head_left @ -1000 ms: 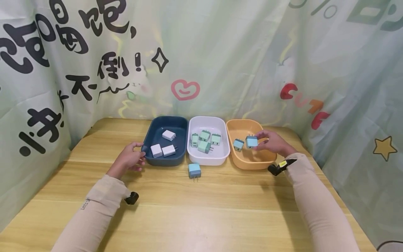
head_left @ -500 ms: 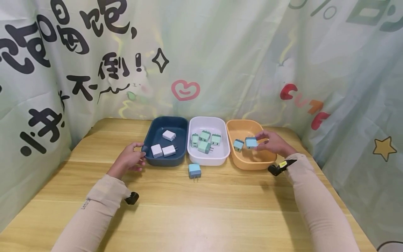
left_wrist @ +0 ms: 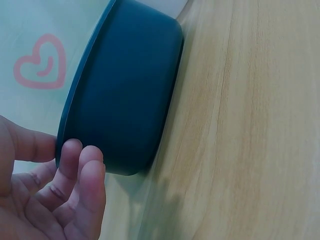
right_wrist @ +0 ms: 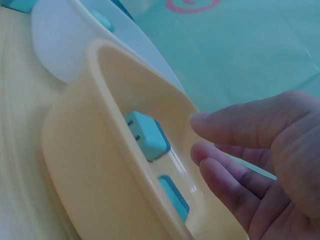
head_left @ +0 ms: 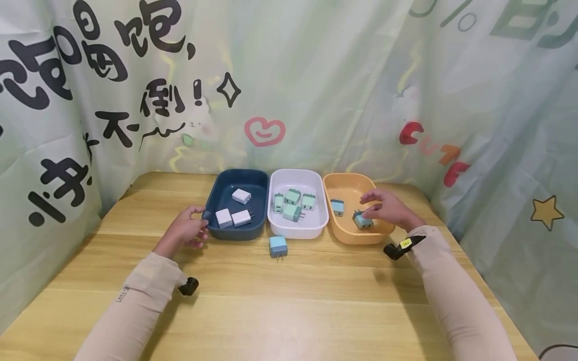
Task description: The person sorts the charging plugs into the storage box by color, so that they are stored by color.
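Observation:
My left hand (head_left: 186, 229) pinches the left rim of a dark blue bin (left_wrist: 125, 90), thumb and fingertips at its edge. Over the orange bin (head_left: 361, 238), my right hand (head_left: 391, 208) hovers with thumb and fingers apart and nothing between them. Just below its fingertips, a two-tone blue charger plug (head_left: 363, 220) lies in that bin. Another blue charger plug (head_left: 337, 207) rests near the bin's left wall. In the right wrist view, a charger plug (right_wrist: 148, 135) shows inside past the rim, with a second one partly hidden.
Between the coloured bins stands a white bin (head_left: 298, 232) with several green charger plugs (head_left: 292, 212). White charger plugs (head_left: 241, 217) lie in the dark blue bin. One blue charger plug (head_left: 278, 246) sits on the wooden table in front. A printed curtain (head_left: 316, 100) hangs behind.
My right hand has let go of the blue charger plug, which dropped into the orange bin. The other blue plug there has turned and shifted slightly. My left hand stays at the dark blue rim.

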A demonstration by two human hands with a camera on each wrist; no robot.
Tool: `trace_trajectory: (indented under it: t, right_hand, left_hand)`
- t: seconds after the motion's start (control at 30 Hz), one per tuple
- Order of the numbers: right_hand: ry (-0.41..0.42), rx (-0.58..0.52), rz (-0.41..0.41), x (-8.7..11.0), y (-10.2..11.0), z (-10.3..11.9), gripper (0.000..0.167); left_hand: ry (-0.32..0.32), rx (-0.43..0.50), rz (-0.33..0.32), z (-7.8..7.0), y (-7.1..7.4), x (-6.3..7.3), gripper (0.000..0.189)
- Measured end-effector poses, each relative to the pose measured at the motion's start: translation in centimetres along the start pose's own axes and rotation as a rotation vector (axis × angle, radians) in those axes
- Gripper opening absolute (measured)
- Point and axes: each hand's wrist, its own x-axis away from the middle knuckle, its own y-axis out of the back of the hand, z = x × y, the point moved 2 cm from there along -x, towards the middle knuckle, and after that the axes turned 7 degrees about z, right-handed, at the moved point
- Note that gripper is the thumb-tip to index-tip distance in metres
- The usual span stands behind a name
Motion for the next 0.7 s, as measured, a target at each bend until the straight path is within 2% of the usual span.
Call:
trace_trajectory:
  t: [0.13,0.37,0.53,0.7]
  right_hand:
    - [0.049,-0.051,0.046,0.1,-0.9,0.9,0.041]
    - [0.031,-0.095,0.121,-0.3,-2.5,2.4,0.047]
    - [0.033,-0.078,0.132,-0.5,-3.8,3.7,0.05]
    - [0.094,-0.094,0.153,-0.6,-5.0,5.0,0.051]
  left_hand:
    - [0.0,0.002,0.0,0.1,0.0,-0.1,0.056]
    - [0.0,0.003,0.004,0.1,0.0,0.0,0.056]
    - [-0.002,0.003,0.006,0.1,-0.1,-0.1,0.057]
    - [-0.004,0.0,0.004,0.1,-0.1,-0.1,0.057]
